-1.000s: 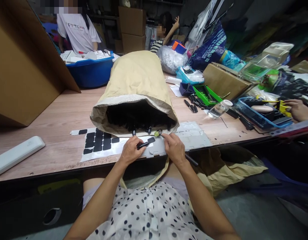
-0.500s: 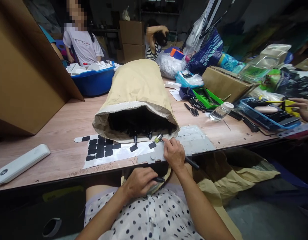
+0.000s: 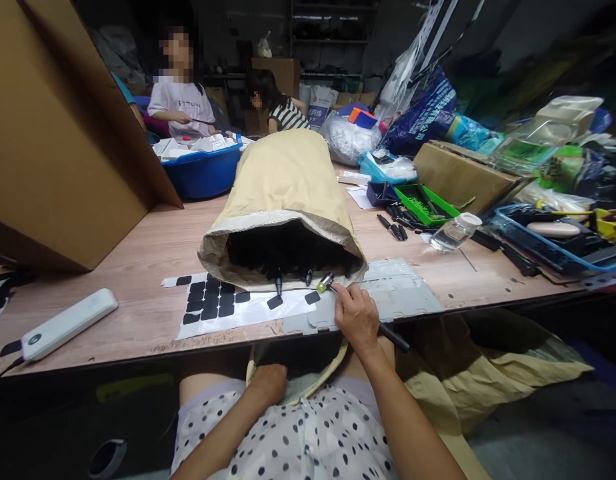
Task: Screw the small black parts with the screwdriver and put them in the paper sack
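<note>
My right hand is closed around the black handle of a small hammer at the table's front edge. Its head, metal with a yellow-green end, rests near the mouth of a large tan sack. Dark pen-like parts poke out of that sack, which lies on its side. My left hand reaches down into an open tan bag on my lap, its fingers hidden inside. A white sheet with black rounded stickers lies under the sack's mouth, beside a grey board.
A white oblong device with a cable lies at left, near a tall cardboard box. A blue basin, a green tray, a clear jar and a blue-rimmed tray stand around. Two people are beyond the table.
My left hand, which held a short black piece, has gone down into the lap bag; the piece is out of sight. My right hand still grips the hammer. The view has shifted slightly.
</note>
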Demonstrator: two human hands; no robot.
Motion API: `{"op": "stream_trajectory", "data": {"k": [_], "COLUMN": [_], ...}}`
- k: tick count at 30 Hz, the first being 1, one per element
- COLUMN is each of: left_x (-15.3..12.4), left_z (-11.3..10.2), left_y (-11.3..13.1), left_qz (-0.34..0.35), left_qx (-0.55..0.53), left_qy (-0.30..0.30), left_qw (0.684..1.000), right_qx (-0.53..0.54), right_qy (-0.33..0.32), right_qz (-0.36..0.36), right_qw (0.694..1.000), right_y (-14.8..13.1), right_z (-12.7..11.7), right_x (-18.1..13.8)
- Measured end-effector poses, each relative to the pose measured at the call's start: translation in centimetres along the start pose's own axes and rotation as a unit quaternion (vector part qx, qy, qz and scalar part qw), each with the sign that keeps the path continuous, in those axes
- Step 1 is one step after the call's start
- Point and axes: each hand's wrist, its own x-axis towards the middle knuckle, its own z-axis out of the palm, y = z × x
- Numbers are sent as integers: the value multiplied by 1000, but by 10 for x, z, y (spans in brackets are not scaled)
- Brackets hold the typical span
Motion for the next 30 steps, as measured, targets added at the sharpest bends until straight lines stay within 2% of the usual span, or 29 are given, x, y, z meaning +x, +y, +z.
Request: {"op": "stream_trajectory", "data": {"k": [5, 10, 12, 15, 17, 18, 19, 21, 23, 25, 27, 30], "left_x": [0, -4, -10, -22, -28, -29, -28, -20, -6, 7, 17, 18], "left_z": [0, -8, -15, -33, -51, -61, -72, -94, -113, -127, -135, -135], "left_y": [1, 3, 7, 15, 20, 22, 22, 21, 16, 10, 4, -2], "left_qz": [-15, 0, 14, 83, 126, 127, 107, 24, -70, -127, -150, -157], "left_qx": [-19, 11, 22, -32, -112, -147, -172, -189, -182, -172, -163, -156], "left_qy": [27, -17, -17, 35, 102, 151, 209, 331, 417, 445, 436, 410], "left_qw": [999, 1000, 1000, 995, 980, 969, 957, 924, 888, 870, 872, 885], "right_qx": [-2, -12, -20, -26, -27, -26, -25, -23, -22, -21, -21, -21], "right_qy": [13, 12, 11, 6, 5, 5, 4, 3, 4, 5, 7, 15], "right_qz": [-8, -9, -7, -7, -5, -3, -2, 0, 3, 4, 3, -4], "right_qw": [1000, 1000, 1000, 1000, 1000, 1000, 1000, 1000, 1000, 1000, 1000, 1000], "right_y": [0, 0, 0, 0, 0, 0, 0, -1, -1, -2, -2, -3], "right_z": [0, 1, 1, 2, 2, 2, 2, 3, 3, 3, 3, 2], "right_x": [0, 0, 0, -1, -1, -1, -1, -1, -1, 0, 1, 1]}}
